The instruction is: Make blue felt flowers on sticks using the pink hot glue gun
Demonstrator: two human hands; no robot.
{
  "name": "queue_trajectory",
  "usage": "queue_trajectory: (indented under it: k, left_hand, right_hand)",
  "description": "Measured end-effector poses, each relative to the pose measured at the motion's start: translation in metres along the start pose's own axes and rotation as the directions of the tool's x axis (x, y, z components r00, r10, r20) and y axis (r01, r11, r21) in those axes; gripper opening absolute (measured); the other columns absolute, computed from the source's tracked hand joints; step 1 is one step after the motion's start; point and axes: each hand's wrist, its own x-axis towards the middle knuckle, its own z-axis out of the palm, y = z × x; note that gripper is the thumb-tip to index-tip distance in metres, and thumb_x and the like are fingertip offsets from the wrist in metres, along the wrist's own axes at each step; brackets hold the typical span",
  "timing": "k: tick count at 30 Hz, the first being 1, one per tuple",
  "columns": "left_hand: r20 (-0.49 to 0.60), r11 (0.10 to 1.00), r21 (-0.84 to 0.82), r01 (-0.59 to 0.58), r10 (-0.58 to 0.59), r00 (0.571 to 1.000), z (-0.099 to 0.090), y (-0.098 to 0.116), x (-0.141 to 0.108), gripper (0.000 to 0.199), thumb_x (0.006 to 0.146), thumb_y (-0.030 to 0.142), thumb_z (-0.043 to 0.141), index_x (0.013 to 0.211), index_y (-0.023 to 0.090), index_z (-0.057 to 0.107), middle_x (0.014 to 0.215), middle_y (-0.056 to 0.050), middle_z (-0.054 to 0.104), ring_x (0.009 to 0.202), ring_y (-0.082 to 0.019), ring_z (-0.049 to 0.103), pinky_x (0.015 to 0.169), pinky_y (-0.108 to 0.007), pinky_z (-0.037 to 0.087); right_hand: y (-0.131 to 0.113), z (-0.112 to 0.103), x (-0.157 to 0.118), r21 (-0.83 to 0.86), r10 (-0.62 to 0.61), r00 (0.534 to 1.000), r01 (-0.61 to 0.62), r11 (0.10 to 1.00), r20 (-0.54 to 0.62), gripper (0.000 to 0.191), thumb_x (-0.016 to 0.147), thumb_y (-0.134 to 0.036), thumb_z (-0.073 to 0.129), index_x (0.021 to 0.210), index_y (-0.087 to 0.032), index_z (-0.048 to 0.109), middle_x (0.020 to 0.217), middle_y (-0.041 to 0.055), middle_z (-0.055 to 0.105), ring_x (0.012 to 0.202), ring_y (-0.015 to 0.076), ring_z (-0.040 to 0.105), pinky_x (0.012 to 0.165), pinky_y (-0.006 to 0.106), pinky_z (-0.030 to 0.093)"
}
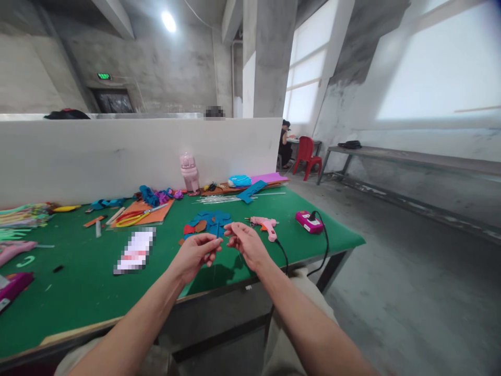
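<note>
Above the table's near edge, my left hand [198, 255] pinches a small, narrow blue piece [218, 230] upright between thumb and forefinger. Close by on its right is my right hand [247, 244], its thumb and fingers drawn together near the same piece; whatever lies between those fingertips is too small to make out. Behind both hands lies a pile of blue cut pieces [213, 216], with a red piece [189, 230] and a brown piece [201, 225] at its left. A pink glue gun [265, 225] rests just beyond my right hand.
On the green table [86, 287] are a magenta box with a plugged-in cord [309, 222], yellow-handled pliers [133, 218], a blurred-out white item [135, 250], a pink bottle [190, 173] and thin pale sticks [219, 199]. A white partition [136, 151] stands behind. One person sits farther off.
</note>
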Motion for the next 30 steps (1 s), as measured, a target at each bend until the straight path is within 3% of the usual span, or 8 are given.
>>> queue_trajectory:
  k: [6,10,12,17,22,26,30]
  left_hand:
    - [-0.116,0.994,-0.06,-0.09,0.083,0.99,0.002,0.004,-0.004,0.027,0.06,0.035,0.07,0.068,0.012,0.058,0.061,0.0,0.057,0.044,-0.004,0.045,0.038,-0.016,0.034]
    - [-0.191,0.987,-0.083,-0.141,0.123,0.974,0.001,0.0,-0.013,0.027,0.06,0.034,0.07,0.069,0.012,0.058,0.062,0.001,0.057,0.044,-0.004,0.046,0.038,-0.016,0.035]
    - [-0.209,0.987,-0.081,-0.139,0.12,0.971,0.0,-0.004,-0.016,0.028,0.059,0.034,0.07,0.07,0.012,0.058,0.062,0.001,0.057,0.044,-0.004,0.046,0.038,-0.016,0.034]
    - [-0.239,0.99,-0.042,-0.135,0.122,0.963,-0.006,-0.011,-0.026,0.03,0.057,0.036,0.071,0.069,0.012,0.057,0.058,0.001,0.057,0.041,-0.004,0.044,0.037,-0.016,0.033]
    - [-0.225,0.993,-0.016,-0.114,0.108,0.968,-0.014,-0.019,-0.045,0.029,0.058,0.037,0.07,0.068,0.013,0.056,0.056,0.002,0.056,0.04,-0.005,0.044,0.037,-0.017,0.034]
    - [-0.191,0.995,0.038,-0.095,0.101,0.976,-0.021,-0.02,-0.052,0.029,0.058,0.038,0.069,0.068,0.014,0.058,0.055,0.002,0.057,0.041,-0.006,0.045,0.039,-0.018,0.036]
    - [-0.222,0.984,0.129,-0.126,0.153,0.963,-0.022,-0.013,-0.043,0.028,0.06,0.039,0.068,0.066,0.014,0.058,0.052,0.002,0.054,0.041,-0.006,0.042,0.038,-0.018,0.032]
  right_hand:
    - [0.009,-0.002,-0.002,-0.177,0.177,0.962,-0.141,0.974,0.207,0.037,0.069,-0.05,0.056,0.078,-0.014,0.061,0.07,0.0022,0.061,0.046,0.0049,0.045,0.047,0.019,0.039]
    - [0.003,0.002,-0.015,-0.358,0.294,0.859,-0.141,0.923,0.419,0.035,0.07,-0.048,0.055,0.08,-0.014,0.06,0.072,0.0025,0.063,0.045,0.0047,0.047,0.043,0.017,0.037]
    - [0.001,0.006,-0.019,-0.402,0.312,0.827,-0.116,0.908,0.467,0.031,0.071,-0.044,0.055,0.08,-0.015,0.059,0.073,0.0023,0.063,0.045,0.0048,0.048,0.043,0.017,0.038]
    - [0.015,0.019,-0.027,-0.417,0.236,0.857,-0.028,0.909,0.459,0.025,0.07,-0.038,0.058,0.081,-0.015,0.057,0.072,0.0009,0.062,0.044,0.0044,0.048,0.043,0.017,0.038]
    - [0.043,0.033,-0.046,-0.329,0.233,0.905,-0.113,0.938,0.355,0.03,0.067,-0.042,0.06,0.081,-0.016,0.054,0.07,0.0002,0.061,0.044,0.0041,0.049,0.042,0.016,0.04]
    - [0.053,0.04,-0.052,-0.298,0.264,0.903,-0.162,0.941,0.34,0.033,0.066,-0.042,0.062,0.083,-0.016,0.053,0.067,0.0003,0.062,0.042,0.0045,0.049,0.042,0.016,0.04]
    - [0.043,0.039,-0.041,-0.322,0.29,0.883,-0.171,0.931,0.37,0.029,0.065,-0.035,0.063,0.085,-0.016,0.052,0.066,-0.0007,0.062,0.043,0.0046,0.05,0.044,0.017,0.041]
